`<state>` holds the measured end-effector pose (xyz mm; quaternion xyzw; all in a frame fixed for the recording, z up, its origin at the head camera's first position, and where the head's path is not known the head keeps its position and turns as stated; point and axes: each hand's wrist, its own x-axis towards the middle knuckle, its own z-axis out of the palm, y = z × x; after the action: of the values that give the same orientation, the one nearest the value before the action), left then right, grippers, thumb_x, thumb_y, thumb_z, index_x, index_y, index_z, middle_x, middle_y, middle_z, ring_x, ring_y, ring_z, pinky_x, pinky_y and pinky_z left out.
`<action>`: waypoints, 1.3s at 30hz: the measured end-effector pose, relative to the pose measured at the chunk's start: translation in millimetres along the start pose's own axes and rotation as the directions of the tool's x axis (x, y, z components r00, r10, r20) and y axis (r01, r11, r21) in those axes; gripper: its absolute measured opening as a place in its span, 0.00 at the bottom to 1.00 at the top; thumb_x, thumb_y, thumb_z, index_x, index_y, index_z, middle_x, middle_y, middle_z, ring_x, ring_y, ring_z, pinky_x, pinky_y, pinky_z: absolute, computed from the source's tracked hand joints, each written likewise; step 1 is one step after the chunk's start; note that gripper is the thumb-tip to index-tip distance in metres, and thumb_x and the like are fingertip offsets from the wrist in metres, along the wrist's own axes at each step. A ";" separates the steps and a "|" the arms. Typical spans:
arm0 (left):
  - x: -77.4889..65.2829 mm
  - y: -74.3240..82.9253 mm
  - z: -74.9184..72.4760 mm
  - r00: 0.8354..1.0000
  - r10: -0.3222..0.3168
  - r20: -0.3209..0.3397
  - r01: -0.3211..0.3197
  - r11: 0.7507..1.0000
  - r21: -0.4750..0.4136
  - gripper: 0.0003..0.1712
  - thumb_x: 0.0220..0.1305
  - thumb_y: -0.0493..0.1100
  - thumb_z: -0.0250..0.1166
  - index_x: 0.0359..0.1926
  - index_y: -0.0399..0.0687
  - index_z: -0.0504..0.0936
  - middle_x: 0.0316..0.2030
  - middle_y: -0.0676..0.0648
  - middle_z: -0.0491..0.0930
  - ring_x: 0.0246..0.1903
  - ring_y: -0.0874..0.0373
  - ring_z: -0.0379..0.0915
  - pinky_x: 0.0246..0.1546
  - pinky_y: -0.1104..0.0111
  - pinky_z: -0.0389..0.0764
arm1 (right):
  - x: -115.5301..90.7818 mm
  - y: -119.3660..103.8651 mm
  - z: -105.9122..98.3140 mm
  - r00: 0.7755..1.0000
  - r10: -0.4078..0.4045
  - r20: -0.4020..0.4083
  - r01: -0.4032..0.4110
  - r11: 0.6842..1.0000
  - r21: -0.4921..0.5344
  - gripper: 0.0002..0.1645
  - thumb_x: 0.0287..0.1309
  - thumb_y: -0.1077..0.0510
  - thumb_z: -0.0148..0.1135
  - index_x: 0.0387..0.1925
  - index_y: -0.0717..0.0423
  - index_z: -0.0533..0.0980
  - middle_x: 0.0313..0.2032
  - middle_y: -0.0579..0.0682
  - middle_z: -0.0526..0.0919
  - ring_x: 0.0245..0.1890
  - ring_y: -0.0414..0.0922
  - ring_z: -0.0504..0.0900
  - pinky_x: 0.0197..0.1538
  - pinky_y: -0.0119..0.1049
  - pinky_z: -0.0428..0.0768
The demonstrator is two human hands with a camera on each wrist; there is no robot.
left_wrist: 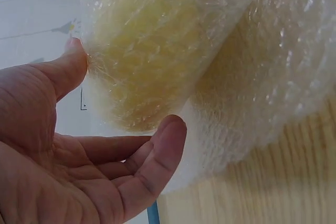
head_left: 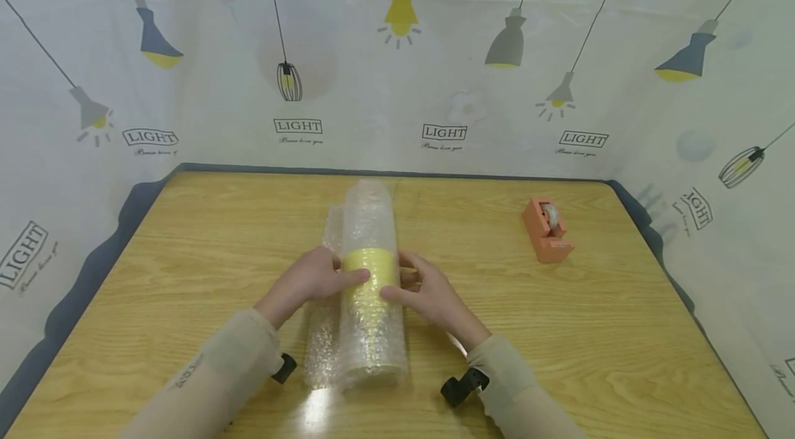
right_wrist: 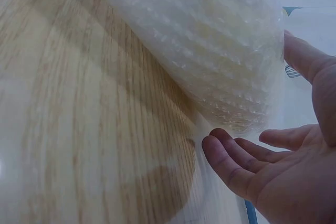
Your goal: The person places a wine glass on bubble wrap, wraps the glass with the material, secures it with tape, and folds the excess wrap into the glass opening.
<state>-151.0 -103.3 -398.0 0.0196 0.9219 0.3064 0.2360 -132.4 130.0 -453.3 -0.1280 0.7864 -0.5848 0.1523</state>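
A sheet of bubble wrap [head_left: 368,218] is rolled into a long tube around a yellow object [head_left: 369,261], whose kind the wrap blurs. A loose flap of the wrap [head_left: 323,349] lies flat along the tube's left side. My left hand [head_left: 319,275] holds the tube from the left, thumb on top over the yellow part, fingers bent at its side. From the right my right hand [head_left: 431,290] holds it, thumb on top and fingers along the side. In the right wrist view the wrap [right_wrist: 226,77] hides part of the thumb.
An orange tape dispenser [head_left: 546,232] with a roll of clear tape stands at the right on the wooden table [head_left: 217,232]. A white curtain printed with lamps [head_left: 373,101] surrounds the table at the back and sides.
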 end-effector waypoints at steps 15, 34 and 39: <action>-2.7 -14.5 -6.7 1.000 0.006 0.001 -0.006 1.000 -0.006 0.50 0.67 0.65 0.67 0.68 0.24 0.68 0.61 0.26 0.76 0.56 0.33 0.78 0.54 0.45 0.83 | -0.5 -3.0 4.5 0.999 -0.037 0.032 0.037 0.999 -0.005 0.46 0.65 0.57 0.71 0.77 0.63 0.60 0.71 0.63 0.70 0.62 0.61 0.79 0.61 0.50 0.82; -2.3 -28.1 -6.1 0.996 0.089 0.022 -0.083 0.979 -0.186 0.34 0.71 0.55 0.67 0.64 0.30 0.76 0.57 0.33 0.81 0.55 0.41 0.79 0.53 0.51 0.84 | 2.2 -2.6 10.1 0.998 -0.020 0.065 0.023 0.999 -0.040 0.47 0.66 0.55 0.70 0.77 0.65 0.58 0.68 0.64 0.73 0.63 0.62 0.78 0.64 0.52 0.79; -2.4 -29.7 -6.4 0.994 0.101 0.050 -0.091 0.979 -0.182 0.37 0.74 0.56 0.63 0.68 0.31 0.70 0.65 0.30 0.74 0.62 0.34 0.73 0.56 0.47 0.82 | 1.6 -1.9 9.8 0.998 -0.011 0.068 0.013 0.999 -0.040 0.46 0.67 0.53 0.70 0.77 0.63 0.59 0.70 0.63 0.72 0.64 0.62 0.77 0.65 0.52 0.79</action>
<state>-148.5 -131.4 -409.6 0.0518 0.8812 0.3986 0.2486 -130.0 120.3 -454.2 -0.1554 0.7917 -0.5650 0.1726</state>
